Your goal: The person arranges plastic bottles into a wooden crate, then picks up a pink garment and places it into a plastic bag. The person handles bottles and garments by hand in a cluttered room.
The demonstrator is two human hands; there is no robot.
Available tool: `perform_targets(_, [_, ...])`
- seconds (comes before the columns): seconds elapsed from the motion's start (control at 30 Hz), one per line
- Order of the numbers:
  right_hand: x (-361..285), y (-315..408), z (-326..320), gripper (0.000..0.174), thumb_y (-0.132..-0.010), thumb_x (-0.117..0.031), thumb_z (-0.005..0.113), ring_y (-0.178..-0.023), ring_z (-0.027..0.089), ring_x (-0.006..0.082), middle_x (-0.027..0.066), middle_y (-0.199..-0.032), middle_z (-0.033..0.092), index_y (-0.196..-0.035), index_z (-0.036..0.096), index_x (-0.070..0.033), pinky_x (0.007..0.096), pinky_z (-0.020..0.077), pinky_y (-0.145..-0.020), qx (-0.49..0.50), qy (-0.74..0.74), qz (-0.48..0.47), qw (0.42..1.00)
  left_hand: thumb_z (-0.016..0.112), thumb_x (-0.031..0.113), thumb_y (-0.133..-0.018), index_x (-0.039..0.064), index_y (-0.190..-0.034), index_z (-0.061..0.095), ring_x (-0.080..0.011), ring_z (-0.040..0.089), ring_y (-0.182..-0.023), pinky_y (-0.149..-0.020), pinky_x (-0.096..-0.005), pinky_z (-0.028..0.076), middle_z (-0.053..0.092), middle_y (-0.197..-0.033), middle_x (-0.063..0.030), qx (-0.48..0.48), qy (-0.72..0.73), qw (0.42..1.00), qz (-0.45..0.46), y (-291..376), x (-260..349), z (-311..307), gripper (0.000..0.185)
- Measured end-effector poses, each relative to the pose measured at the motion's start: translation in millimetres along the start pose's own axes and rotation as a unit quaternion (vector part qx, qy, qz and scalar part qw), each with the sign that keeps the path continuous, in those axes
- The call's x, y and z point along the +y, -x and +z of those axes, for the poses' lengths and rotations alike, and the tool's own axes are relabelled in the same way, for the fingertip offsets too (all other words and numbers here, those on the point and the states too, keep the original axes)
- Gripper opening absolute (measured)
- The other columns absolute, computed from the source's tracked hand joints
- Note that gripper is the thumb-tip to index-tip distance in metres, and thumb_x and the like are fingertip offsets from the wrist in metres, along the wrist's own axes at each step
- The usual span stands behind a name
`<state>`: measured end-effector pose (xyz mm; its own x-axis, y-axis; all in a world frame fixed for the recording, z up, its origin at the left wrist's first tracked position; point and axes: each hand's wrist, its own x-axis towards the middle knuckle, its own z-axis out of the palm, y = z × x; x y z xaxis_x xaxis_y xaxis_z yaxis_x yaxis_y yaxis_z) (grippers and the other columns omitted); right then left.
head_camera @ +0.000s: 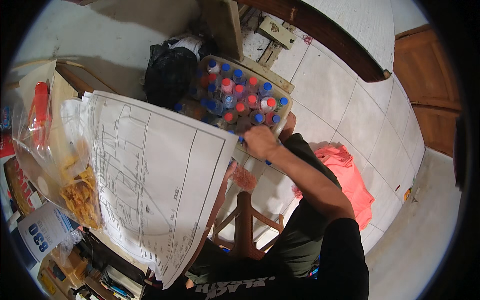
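Note:
My right hand [262,142] is over the near edge of a plastic crate [287,112], its fingers curled down among clear plastic bottles with red or blue caps. A blue cap [241,139] lies just under the fingers; whether they grip a bottle is hard to tell. Mostly hidden behind large paper sheets, my left hand [231,169] shows only in part at their right edge. It holds a clear bottle with reddish grainy contents [244,178], tilted above the floor. The sheets [165,150] bear line drawings and handwriting.
A black plastic bag [165,75] stands beside the crate. A brown plastic stool [244,225] is between my legs, with coral cloth [348,183] on the tiles to the right. At left are a snack bag [80,195] and a stain-remover container [45,232]. A dark wooden edge [337,41] curves overhead.

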<state>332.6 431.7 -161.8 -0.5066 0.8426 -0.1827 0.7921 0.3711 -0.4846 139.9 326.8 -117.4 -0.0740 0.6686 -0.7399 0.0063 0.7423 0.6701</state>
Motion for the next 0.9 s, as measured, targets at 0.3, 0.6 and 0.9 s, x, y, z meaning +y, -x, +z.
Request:
perform_targets(0.3, [28, -8, 67, 0.062, -0.083, -0.01, 0.061, -0.095, 0.073, 0.038, 0.0264, -0.123, 0.066, -0.142, 0.048, 0.004, 0.0477, 0.0599, -0.079, -0.054, 0.04, 0.094, 0.993, 0.081, 0.04, -0.088, 0.004, -0.123, 0.065, -0.0178, 0.059, -0.107, -0.099, -0.0361, 0.043, 0.065, -0.118, -0.0056, 0.021, -0.058, 0.997, 0.049, -2, -5, 12, 0.053])
perform_targets(0.6, [43, -17, 5, 0.04, -0.076, -0.012, 0.07, -0.087, 0.075, 0.0398, 0.0249, -0.095, 0.073, -0.111, 0.068, 0.006, 0.0494, 0.061, -0.076, -0.098, -0.023, 0.152, 0.983, 0.087, 0.033, -0.084, 0.005, -0.127, 0.061, -0.0163, 0.061, -0.104, -0.097, -0.0349, 0.047, 0.066, -0.116, -0.0044, -0.026, -0.023, 0.999, 0.001, -3, -10, 15, 0.058])
perform_targets(0.9, [81, -18, -25, 0.019, -0.076, -0.013, 0.074, -0.094, 0.074, 0.037, 0.0207, -0.097, 0.075, -0.091, 0.073, -0.002, 0.0471, 0.0606, -0.081, -0.049, 0.018, 0.235, 0.97, 0.088, 0.024, -0.082, 0.004, -0.118, 0.065, -0.0147, 0.064, -0.1, -0.092, -0.0342, 0.05, 0.069, -0.11, -0.0057, -0.018, -0.044, 0.997, 0.053, 3, -6, 21, 0.047])
